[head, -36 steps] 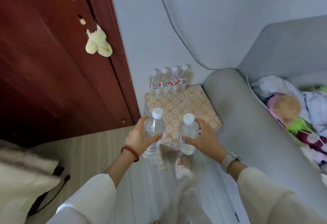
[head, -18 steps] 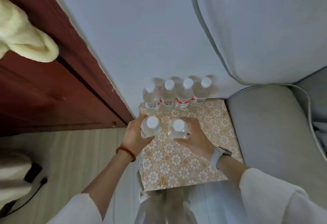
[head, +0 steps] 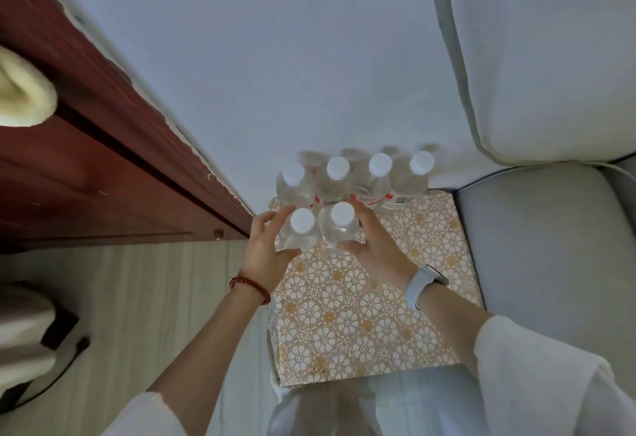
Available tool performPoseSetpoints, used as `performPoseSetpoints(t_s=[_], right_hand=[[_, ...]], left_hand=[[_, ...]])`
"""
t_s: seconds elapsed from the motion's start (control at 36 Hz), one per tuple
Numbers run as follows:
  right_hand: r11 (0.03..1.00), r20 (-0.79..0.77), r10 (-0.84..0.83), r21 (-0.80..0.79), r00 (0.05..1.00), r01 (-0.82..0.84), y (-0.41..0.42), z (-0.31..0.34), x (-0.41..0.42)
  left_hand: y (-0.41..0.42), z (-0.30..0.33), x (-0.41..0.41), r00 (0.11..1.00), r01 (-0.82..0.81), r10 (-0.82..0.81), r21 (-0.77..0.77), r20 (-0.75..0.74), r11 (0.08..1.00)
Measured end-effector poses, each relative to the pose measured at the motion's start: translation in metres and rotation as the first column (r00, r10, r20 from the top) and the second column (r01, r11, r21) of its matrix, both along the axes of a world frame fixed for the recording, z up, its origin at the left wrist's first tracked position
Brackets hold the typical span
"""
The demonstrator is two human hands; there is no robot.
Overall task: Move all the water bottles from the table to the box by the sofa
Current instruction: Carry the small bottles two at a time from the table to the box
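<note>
Left hand [head: 266, 256] clamped on one clear white-capped plastic bottle [head: 298, 231], right hand [head: 373, 246] on its twin [head: 339, 225], mid-frame over the gold floral-patterned box [head: 361, 315]. Risk: they sit tight against the back row of four bottles [head: 358, 177]; careless release could topple it.

Both arms come out of loose white sleeves pushed up past the forearm. The left hand [head: 266, 253] has a string of dark red beads [head: 250, 288] circling its wrist. The right hand [head: 377, 250] has a pale, white-banded smartwatch [head: 424, 284] with a dark rounded face strapped snugly at the wrist.
</note>
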State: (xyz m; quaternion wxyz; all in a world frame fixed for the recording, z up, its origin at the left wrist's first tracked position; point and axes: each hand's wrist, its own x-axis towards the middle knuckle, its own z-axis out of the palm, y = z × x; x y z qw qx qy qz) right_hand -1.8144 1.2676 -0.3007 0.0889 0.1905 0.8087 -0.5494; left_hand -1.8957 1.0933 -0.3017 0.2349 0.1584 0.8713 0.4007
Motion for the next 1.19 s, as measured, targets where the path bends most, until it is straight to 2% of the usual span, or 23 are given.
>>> performPoseSetpoints(t_s=[0.17, 0.31, 0.42, 0.64, 0.86, 0.97, 1.03, 1.08, 1.19], right_hand=[[0.998, 0.006, -0.06, -0.015, 0.998, 0.06, -0.003, -0.005, -0.002], [0.995, -0.04, -0.037, 0.094, 0.999, 0.04, -0.002, -0.008, -0.003], [0.993, -0.041, -0.032, 0.114, 0.999, 0.037, -0.003, -0.01, -0.003], [0.979, 0.004, -0.167, -0.119, 0.986, 0.166, -0.015, -0.001, 0.0], [0.988, 0.032, -0.156, -0.014, 0.987, 0.157, -0.026, 0.021, 0.019], [0.996, 0.291, -0.054, 0.083, 0.955, 0.031, -0.036, 0.034, 0.04], [0.994, 0.35, 0.024, 0.095, 0.936, -0.061, -0.049, 0.047, 0.047], [0.991, 0.349, 0.086, 0.067, 0.933, -0.117, -0.07, 0.063, 0.052], [0.959, 0.246, 0.258, 0.055, 0.934, -0.279, -0.13, 0.1, 0.055]], left_hand=[[-0.001, -0.003, -0.003, 1.0, -0.017, 0.017, 0.051, 0.009, 0.999], [-0.002, -0.008, -0.005, 0.999, -0.041, 0.039, 0.096, 0.028, 0.995], [-0.001, -0.01, -0.005, 0.997, -0.064, 0.058, 0.103, 0.055, 0.993], [0.007, -0.004, 0.005, 0.988, -0.129, 0.123, 0.056, 0.094, 0.99], [0.003, 0.015, 0.024, 0.979, -0.155, 0.155, -0.01, 0.129, 0.988], [-0.021, 0.031, 0.04, 0.978, -0.185, 0.192, -0.087, 0.084, 0.979], [-0.039, 0.046, 0.051, 0.97, -0.226, 0.234, -0.117, 0.065, 0.967], [-0.064, 0.062, 0.066, 0.954, -0.294, 0.299, -0.135, 0.015, 0.946], [-0.134, 0.095, 0.101, 0.877, -0.477, 0.466, -0.111, -0.117, 0.872]])
